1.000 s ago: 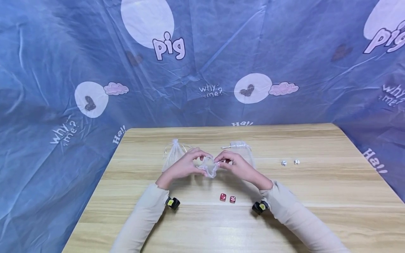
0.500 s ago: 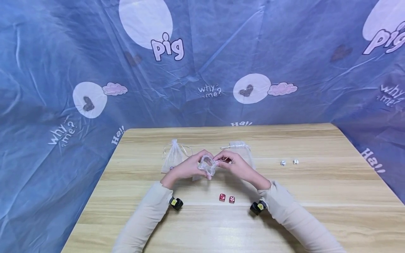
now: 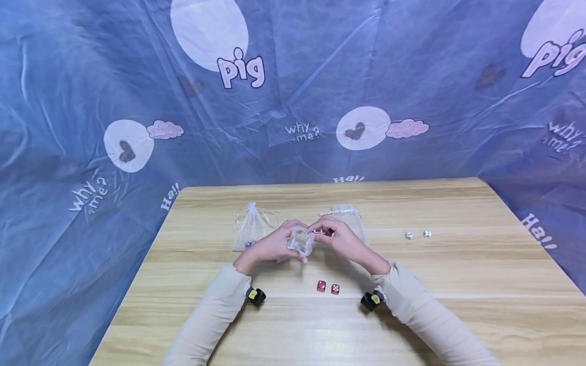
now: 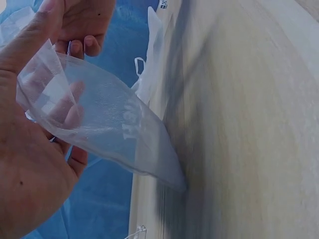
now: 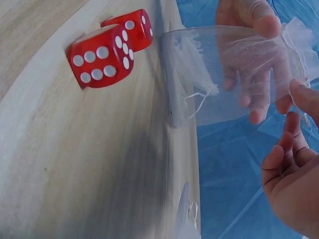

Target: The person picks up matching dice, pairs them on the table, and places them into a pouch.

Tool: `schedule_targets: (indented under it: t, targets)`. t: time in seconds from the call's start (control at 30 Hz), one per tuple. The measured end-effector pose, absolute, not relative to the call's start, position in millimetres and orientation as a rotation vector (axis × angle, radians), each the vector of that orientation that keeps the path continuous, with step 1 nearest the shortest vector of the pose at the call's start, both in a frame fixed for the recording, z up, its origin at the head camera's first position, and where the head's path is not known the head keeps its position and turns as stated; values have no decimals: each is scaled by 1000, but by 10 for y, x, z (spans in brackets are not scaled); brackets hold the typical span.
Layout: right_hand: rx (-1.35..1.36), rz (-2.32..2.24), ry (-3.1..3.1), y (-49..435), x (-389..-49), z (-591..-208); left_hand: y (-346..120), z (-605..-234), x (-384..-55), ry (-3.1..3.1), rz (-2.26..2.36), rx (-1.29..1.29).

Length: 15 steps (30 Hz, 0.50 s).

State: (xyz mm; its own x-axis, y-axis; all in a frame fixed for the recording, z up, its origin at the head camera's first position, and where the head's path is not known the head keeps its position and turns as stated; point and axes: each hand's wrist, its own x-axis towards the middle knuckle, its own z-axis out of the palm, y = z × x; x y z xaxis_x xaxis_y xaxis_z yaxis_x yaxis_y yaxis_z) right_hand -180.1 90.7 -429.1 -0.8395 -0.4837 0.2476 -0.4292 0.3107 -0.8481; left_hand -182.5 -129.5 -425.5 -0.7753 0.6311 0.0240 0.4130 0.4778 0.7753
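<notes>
A sheer white drawstring pouch [image 3: 299,249] stands upright between both hands, its mouth spread and facing up. Around the upper part curve the thumb and fingers of my left hand [image 3: 276,245], holding it from the left. My right hand [image 3: 341,239] pinches the gathered rim by its cord with thumb and index finger. In the left wrist view, the pouch [image 4: 117,117] hangs down with its lower edge at or close to the tabletop; no dice show inside it. Two red dice [image 3: 321,286] lie on the table in front of the hands, large in the right wrist view.
At the back left, a tied pouch [image 3: 252,223] contains blue dice [image 3: 250,244]. Behind my right hand lies another flat pouch [image 3: 351,223]. Two white dice [image 3: 409,236] rest to the right. A blue printed cloth [image 3: 274,101] hangs behind the wooden table [image 3: 448,284].
The left hand has shifted slightly right, and the pouch's mouth has gone from crumpled to a rounder opening. The right hand keeps its pinch on the rim. The dice stay put.
</notes>
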Motion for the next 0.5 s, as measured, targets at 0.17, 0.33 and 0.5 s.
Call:
schedule_targets:
  t: [0.17, 0.33, 0.5]
  targets:
    - [-870, -1582, 2514, 902, -1796, -4274, -1284, -4300, -1842, 2475, 1202, 899]
    - [-864, -1577, 2525, 966, -1790, -4221, -1298, -4303, -1846, 2509, 1195, 931]
    - [-868, -1522, 2516, 1124, -1763, -4213, -1309, -4310, -1847, 2521, 1186, 910]
